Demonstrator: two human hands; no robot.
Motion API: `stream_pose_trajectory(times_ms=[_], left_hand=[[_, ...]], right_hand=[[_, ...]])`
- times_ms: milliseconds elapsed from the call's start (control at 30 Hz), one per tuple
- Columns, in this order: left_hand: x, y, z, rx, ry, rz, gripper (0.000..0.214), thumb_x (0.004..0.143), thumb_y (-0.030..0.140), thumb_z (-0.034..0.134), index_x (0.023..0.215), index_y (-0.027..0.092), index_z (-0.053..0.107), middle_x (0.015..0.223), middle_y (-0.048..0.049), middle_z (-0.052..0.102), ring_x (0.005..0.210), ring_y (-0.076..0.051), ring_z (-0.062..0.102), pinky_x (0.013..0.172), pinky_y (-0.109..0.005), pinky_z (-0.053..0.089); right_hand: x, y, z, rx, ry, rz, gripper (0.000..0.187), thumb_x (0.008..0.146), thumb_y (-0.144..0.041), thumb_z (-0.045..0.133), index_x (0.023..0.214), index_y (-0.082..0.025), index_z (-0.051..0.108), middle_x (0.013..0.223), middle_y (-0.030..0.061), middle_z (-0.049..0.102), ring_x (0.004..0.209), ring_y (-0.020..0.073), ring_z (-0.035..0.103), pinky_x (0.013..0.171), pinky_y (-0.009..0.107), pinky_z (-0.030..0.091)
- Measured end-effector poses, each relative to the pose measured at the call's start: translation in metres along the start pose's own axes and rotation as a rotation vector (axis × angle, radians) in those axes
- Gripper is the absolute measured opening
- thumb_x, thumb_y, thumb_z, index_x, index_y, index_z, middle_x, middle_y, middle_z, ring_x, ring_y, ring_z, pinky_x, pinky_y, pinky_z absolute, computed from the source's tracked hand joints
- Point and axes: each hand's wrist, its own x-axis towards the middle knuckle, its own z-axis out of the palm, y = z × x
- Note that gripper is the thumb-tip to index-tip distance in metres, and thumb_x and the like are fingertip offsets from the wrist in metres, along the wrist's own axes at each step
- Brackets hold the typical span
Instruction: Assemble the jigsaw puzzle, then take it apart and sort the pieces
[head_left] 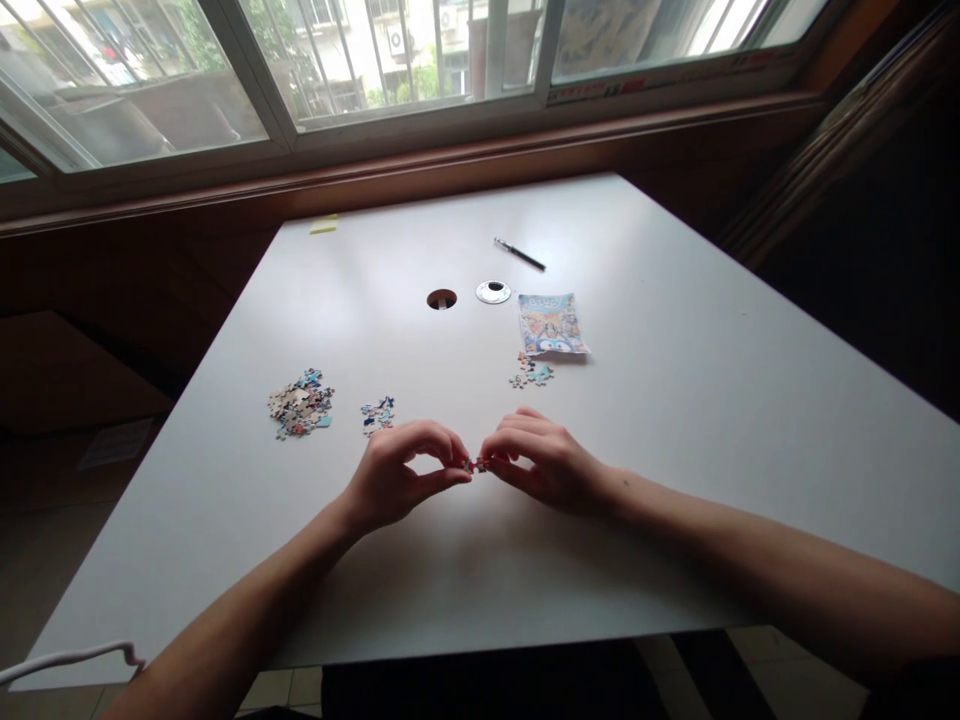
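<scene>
My left hand [409, 470] pinches a small jigsaw puzzle piece [469, 466] between thumb and fingers. Opposite it, my right hand [544, 458] pinches another puzzle piece [481, 465]. The two pieces meet edge to edge in front of me; whether they interlock I cannot tell. Beyond the left hand lies a small group of puzzle pieces [377, 415], and a larger heap of loose pieces [301, 404] is farther left. Past the right hand are several more pieces [534, 374], by the lower edge of a colourful picture sheet [553, 324].
On the white table [675, 400] are a black pen [520, 253], a round cable hole [442, 299], its silver cover [493, 292] and a yellow sticky note [324, 224]. A white cable [75, 657] crosses the near left corner. Windows [420, 60] stand behind the table.
</scene>
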Motion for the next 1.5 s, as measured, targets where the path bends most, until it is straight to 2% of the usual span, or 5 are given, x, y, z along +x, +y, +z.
stream_pose_trajectory(times_ms=[600, 867, 1267, 1367, 1500], left_hand=[[0.001, 0.0, -0.002, 0.074, -0.016, 0.037, 0.013, 0.082, 0.014, 0.076, 0.086, 0.016, 0.064, 0.087, -0.0077, 0.073, 0.079, -0.016, 0.07, 0.073, -0.028, 0.06], [0.004, 0.003, -0.002, 0.296, -0.037, 0.157, 0.018, 0.088, 0.014, 0.069, 0.101, 0.025, 0.076, 0.092, -0.0059, 0.072, 0.078, -0.014, 0.069, 0.07, -0.026, 0.057], [0.002, 0.002, -0.001, 0.312, -0.146, 0.058, 0.014, 0.097, 0.017, 0.057, 0.101, 0.02, 0.069, 0.091, -0.0057, 0.074, 0.081, -0.014, 0.07, 0.077, -0.026, 0.056], [0.002, 0.0, -0.007, 0.371, -0.056, 0.099, 0.013, 0.095, 0.015, 0.059, 0.1, 0.02, 0.069, 0.092, -0.0053, 0.075, 0.083, -0.014, 0.07, 0.078, -0.026, 0.056], [0.004, -0.008, -0.032, 0.616, 0.205, 0.093, 0.012, 0.094, 0.019, 0.061, 0.098, 0.021, 0.072, 0.095, -0.0052, 0.075, 0.086, -0.017, 0.07, 0.08, -0.028, 0.056]], right_hand=[[0.0, 0.001, -0.003, -0.044, -0.012, -0.025, 0.006, 0.093, -0.016, 0.057, 0.094, -0.02, 0.061, 0.072, -0.0001, 0.061, 0.065, 0.012, 0.053, 0.075, 0.03, 0.044], [0.0, 0.0, -0.003, -0.055, -0.014, -0.026, 0.006, 0.094, -0.017, 0.056, 0.093, -0.021, 0.06, 0.072, 0.0002, 0.061, 0.064, 0.0124, 0.052, 0.074, 0.03, 0.044], [-0.002, 0.001, -0.002, -0.077, -0.071, -0.065, 0.007, 0.095, -0.017, 0.056, 0.095, -0.021, 0.062, 0.073, 0.0002, 0.062, 0.066, 0.0121, 0.054, 0.077, 0.03, 0.044], [-0.001, 0.002, -0.004, -0.058, -0.05, -0.041, 0.006, 0.094, -0.016, 0.055, 0.092, -0.021, 0.059, 0.072, -0.0003, 0.061, 0.065, 0.012, 0.053, 0.076, 0.03, 0.044], [0.0, 0.002, -0.008, -0.057, -0.041, -0.018, 0.007, 0.094, -0.016, 0.054, 0.089, -0.021, 0.057, 0.072, -0.0005, 0.06, 0.063, 0.0122, 0.051, 0.075, 0.029, 0.043]])
